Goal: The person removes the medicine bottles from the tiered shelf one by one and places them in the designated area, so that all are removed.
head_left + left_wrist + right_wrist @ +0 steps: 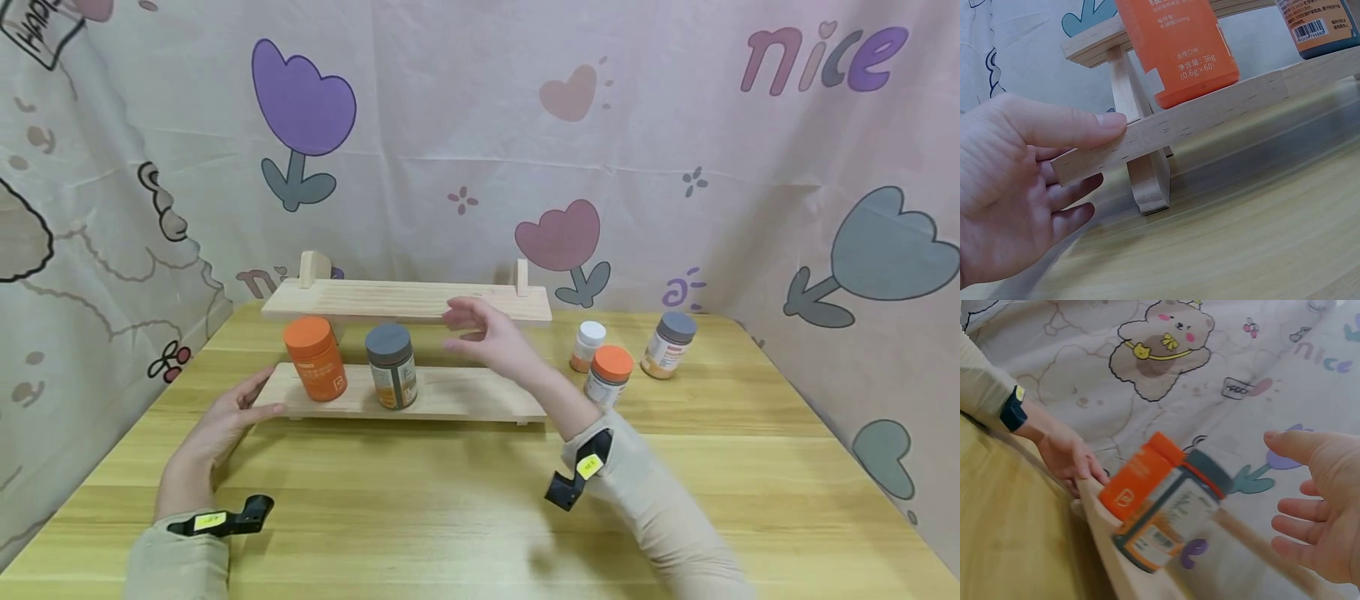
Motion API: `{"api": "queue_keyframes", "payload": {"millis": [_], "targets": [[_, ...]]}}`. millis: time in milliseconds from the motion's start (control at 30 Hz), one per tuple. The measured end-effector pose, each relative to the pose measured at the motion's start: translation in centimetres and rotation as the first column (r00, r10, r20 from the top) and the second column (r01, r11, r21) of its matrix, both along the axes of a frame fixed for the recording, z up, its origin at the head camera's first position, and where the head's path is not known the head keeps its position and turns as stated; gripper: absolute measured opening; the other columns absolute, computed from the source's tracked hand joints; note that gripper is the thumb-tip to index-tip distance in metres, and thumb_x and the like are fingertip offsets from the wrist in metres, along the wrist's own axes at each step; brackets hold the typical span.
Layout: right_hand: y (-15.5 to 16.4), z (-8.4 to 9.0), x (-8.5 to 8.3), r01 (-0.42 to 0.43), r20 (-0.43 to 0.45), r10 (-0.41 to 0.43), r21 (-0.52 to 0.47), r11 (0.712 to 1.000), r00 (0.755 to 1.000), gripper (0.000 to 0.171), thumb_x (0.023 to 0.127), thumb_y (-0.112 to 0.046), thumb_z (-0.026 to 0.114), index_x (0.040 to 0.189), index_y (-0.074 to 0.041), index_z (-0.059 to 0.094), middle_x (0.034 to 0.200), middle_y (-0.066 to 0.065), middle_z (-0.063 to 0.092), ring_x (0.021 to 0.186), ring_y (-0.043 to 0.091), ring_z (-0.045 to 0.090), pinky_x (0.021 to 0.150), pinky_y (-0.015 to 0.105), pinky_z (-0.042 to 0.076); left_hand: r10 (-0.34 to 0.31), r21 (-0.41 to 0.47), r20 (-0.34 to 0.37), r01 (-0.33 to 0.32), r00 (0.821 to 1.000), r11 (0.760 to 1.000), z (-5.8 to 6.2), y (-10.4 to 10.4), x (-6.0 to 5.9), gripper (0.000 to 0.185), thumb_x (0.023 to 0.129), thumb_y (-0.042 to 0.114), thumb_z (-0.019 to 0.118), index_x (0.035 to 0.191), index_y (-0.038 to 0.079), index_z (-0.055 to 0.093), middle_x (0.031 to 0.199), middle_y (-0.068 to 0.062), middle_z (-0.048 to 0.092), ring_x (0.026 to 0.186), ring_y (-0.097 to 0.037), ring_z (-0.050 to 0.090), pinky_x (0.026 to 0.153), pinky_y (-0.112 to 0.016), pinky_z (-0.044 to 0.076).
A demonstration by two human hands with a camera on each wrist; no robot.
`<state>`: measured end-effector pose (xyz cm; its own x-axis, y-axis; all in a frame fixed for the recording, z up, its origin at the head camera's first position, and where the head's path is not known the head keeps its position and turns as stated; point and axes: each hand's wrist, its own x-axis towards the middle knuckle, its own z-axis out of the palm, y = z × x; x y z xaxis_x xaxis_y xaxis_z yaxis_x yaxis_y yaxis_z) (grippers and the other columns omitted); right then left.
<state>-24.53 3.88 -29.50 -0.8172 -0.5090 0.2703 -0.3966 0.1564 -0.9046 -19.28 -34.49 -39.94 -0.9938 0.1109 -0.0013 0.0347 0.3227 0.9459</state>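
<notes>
A two-tier wooden shelf (465, 400) stands on the table. At the left end of its lower board, my left hand (225, 425) grips the wood; in the left wrist view the thumb lies on top and the fingers pass below. On that board stand an orange bottle (316, 358) with an orange lid and, to its right, a dark jar (393, 367) with a grey lid. Holding nothing, my right hand (495, 337) hovers right of the dark jar, in front of the upper board (360, 298). Its fingers are spread from the thumb in the right wrist view (1316, 500).
Right of the shelf, on the wooden table (450, 517), stand a small white-lidded bottle (587, 346), an orange-lidded bottle (607, 377) and a grey-lidded bottle (667, 346). A printed cloth (450, 108) hangs behind and at the sides.
</notes>
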Motion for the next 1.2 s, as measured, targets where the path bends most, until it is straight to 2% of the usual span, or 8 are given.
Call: {"api": "queue_keyframes", "payload": {"millis": [367,600,800,967,1200], "targets": [[-3.1,-2.4,-0.6,-0.022,0.016,0.022,0.017,1.0,1.0,0.061,0.082,-0.011,0.072,0.134,-0.002,0.042,0.126,0.016,0.054,0.115,0.025,0.052,0.097,0.043,0.042,-0.001,0.013,0.003,0.001,1.0,1.0,0.1,0.0,-0.2,0.083,0.09,0.013,0.06,0.147,-0.001,0.001,0.151,-0.023,-0.008,0.136,-0.038,-0.008,0.108,-0.056,0.0],[-4.4,-3.2,-0.6,-0.015,0.041,0.014,0.026,1.0,0.999,0.065,0.08,-0.013,0.073,0.136,-0.004,0.041,0.128,0.013,0.052,0.116,0.024,0.05,0.095,0.037,0.045,-0.005,0.001,-0.011,0.005,1.0,1.0,0.1,0.0,-0.1,0.082,0.09,0.013,0.06,0.147,-0.002,0.002,0.151,-0.024,-0.006,0.136,-0.039,-0.007,0.107,-0.056,0.0],[-5.5,-4.0,-0.8,-0.01,0.023,0.009,0.019,1.0,1.0,0.067,0.079,-0.011,0.074,0.137,-0.003,0.04,0.124,0.013,0.052,0.113,0.023,0.052,0.093,0.037,0.047,0.001,-0.018,-0.01,-0.001,1.0,1.0,0.0,0.0,-0.1,0.083,0.09,0.014,0.061,0.147,-0.001,0.002,0.151,-0.024,-0.006,0.136,-0.041,-0.007,0.107,-0.059,0.003],[-6.1,-4.4,-0.6,0.007,0.023,-0.008,0.038,0.999,1.0,0.066,0.079,-0.014,0.075,0.136,-0.005,0.042,0.12,0.009,0.055,0.108,0.018,0.054,0.088,0.029,0.048,0.001,-0.023,-0.012,-0.001,1.0,1.0,0.0,0.1,0.0,0.083,0.09,0.015,0.061,0.147,-0.002,0.003,0.151,-0.025,-0.006,0.136,-0.041,-0.006,0.106,-0.06,0.003],[-6.8,-4.3,0.1,0.017,-0.014,-0.016,0.047,0.999,1.0,0.064,0.078,-0.013,0.076,0.134,-0.006,0.045,0.12,0.005,0.056,0.104,0.015,0.054,0.088,0.033,0.048,0.006,-0.001,-0.011,-0.006,1.0,1.0,0.0,0.1,0.0,0.083,0.09,0.015,0.061,0.147,-0.001,0.003,0.151,-0.024,-0.006,0.136,-0.04,-0.007,0.107,-0.059,0.002]]}}
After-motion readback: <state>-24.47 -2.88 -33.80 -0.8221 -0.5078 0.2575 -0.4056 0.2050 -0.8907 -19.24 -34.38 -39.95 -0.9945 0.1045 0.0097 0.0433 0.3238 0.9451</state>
